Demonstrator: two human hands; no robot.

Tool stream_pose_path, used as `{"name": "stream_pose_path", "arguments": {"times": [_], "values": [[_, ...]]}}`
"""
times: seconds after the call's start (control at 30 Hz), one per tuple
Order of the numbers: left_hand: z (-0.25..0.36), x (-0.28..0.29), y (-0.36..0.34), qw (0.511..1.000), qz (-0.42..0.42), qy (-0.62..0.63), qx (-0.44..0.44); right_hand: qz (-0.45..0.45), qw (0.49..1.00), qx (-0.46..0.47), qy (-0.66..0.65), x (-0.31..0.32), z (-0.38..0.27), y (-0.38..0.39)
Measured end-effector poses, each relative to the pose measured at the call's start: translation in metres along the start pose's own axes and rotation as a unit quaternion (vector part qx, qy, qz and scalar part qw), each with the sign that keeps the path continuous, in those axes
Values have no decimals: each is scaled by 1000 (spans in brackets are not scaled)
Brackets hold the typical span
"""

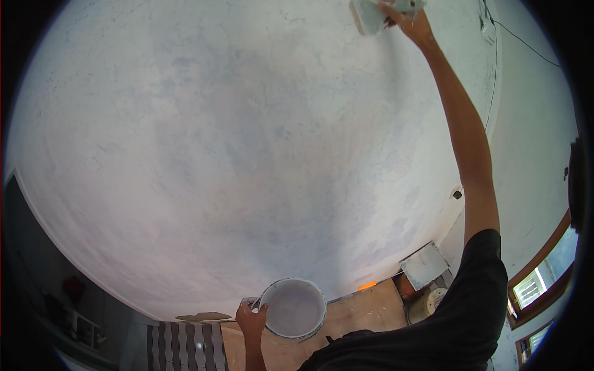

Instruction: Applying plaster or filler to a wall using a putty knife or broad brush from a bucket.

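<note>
My right hand [413, 23] is raised at the top of the view, closed round a wide paintbrush [367, 17] coated in white paint. Its bristle end is at the white, patchy wall [247, 136]; whether it touches cannot be made out. Low in the middle, my left hand [251, 318] grips a round paint bucket [323, 300] at its left rim, fingers closed over the edge. Pale, thin-looking paint [293, 307] fills part of the bucket. Some of the brush handle is hidden by my right hand.
Brown sheeting [365, 312] covers the floor below, beside striped tiles [185, 346]. At the lower right stand a pale board [425, 266] and a paint-spattered container [426, 304]. An orange item [367, 285] lies by the wall's foot. A cable [495, 68] hangs at the right corner.
</note>
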State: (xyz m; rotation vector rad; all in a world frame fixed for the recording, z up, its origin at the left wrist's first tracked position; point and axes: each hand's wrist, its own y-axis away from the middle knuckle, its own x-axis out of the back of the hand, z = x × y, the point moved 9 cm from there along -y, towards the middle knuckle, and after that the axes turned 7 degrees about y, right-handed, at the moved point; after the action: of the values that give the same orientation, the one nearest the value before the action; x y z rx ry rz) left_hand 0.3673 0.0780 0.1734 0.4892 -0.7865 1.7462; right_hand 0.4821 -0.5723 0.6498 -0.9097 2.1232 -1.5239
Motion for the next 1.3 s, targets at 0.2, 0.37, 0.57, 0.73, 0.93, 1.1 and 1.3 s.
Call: {"name": "stream_pose_path", "arguments": {"times": [0.2, 0.37, 0.57, 0.73, 0.93, 1.1, 1.3], "values": [[-4, 1, -1, 1000, -13, 3, 4, 67, 957, 208, 191, 9, -72, -6], [6, 3, -1, 1000, -12, -25, -14, 70, 813, 210, 539, -79, -65, 55], [-4, -3, -13, 999, -33, 16, -14, -47, 789, 346, 505, -156, -112, 171], [-26, -16, -22, 997, -48, 28, -45, -61, 828, 346, 437, -116, -113, 143], [-30, -27, -20, 995, -77, 61, -19, 213, 868, 224, 387, 11, -58, -2], [-33, -18, -15, 996, -71, 46, -19, 150, 882, 82, 440, -68, -51, 11], [-38, -21, -26, 994, -72, 23, -80, -33, 847, 272, 456, -144, -83, 147]]}}
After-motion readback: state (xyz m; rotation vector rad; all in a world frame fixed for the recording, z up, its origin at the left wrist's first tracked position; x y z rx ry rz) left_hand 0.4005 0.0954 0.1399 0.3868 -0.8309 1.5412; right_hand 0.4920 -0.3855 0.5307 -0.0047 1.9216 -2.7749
